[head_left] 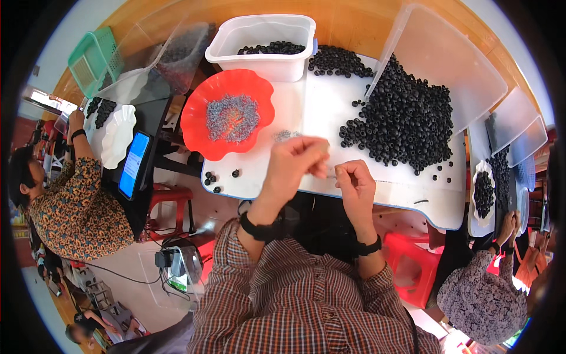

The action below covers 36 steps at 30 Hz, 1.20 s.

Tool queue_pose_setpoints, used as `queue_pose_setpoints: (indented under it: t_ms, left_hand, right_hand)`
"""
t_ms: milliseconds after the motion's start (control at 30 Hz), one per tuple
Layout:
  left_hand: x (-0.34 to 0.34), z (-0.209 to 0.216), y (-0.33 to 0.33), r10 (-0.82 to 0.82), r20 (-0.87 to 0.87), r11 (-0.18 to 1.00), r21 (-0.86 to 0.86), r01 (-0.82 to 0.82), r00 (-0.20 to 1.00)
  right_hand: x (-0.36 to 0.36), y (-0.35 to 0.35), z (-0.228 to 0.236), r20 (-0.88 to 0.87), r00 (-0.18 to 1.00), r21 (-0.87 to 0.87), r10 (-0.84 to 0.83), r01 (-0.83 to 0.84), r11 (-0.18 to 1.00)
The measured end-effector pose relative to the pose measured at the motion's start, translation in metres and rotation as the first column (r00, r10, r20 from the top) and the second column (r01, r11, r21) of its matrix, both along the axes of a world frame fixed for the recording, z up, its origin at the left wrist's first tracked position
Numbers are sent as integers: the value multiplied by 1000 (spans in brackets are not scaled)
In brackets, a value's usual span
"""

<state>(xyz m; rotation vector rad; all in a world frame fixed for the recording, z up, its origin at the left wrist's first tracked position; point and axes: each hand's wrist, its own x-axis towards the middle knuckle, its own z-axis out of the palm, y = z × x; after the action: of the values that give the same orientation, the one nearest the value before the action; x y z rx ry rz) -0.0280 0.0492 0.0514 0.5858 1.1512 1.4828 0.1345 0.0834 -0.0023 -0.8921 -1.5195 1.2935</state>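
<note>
A white, blue-edged table with a smooth top carries a white rectangular plastic tub at its far left and a red, wavy-rimmed plastic bowl nearer the front. On the right spreads a large heap of round, glossy black beads, with a smaller black bead pile beside the tub. Tiny grey pieces, a few loose black beads and a thin dark sliver lie nearer the front edge.

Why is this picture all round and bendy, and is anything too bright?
Head view: the wide fisheye lens leaves black corners and makes the white table look curved along its front edge; head view, far left: a small patch is washed out white, and the phone glows blue; head view, upper right: the black beads look fairly sharp.
</note>
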Motion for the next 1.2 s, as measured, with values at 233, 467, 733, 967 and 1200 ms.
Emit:
queue_pose_setpoints:
  t_ms: [233,467,733,967,1200]
  left_hand:
    - [-73,29,87,206,35,971,120,-209,978]
    - [-104,47,131,365,99,907,187,-378,926]
    - [-63,28,25,267,-301,963,49,-264,916]
    - [-36,-39,-56,162,-706,928,-129,-350,690]
    - [-21,-58,-64,230,-866,937,75,-340,444]
  right_hand:
    - [-5,1,-5,178,981,252,-82,35,967]
    - [-7,2,-9,216,972,285,-88,23,958]
    - [-10,3,-9,234,968,333,-87,4,943]
    - [-31,-5,-3,228,973,347,-22,-60,936]
    - [-61,-6,-2,381,920,511,-98,-121,851]
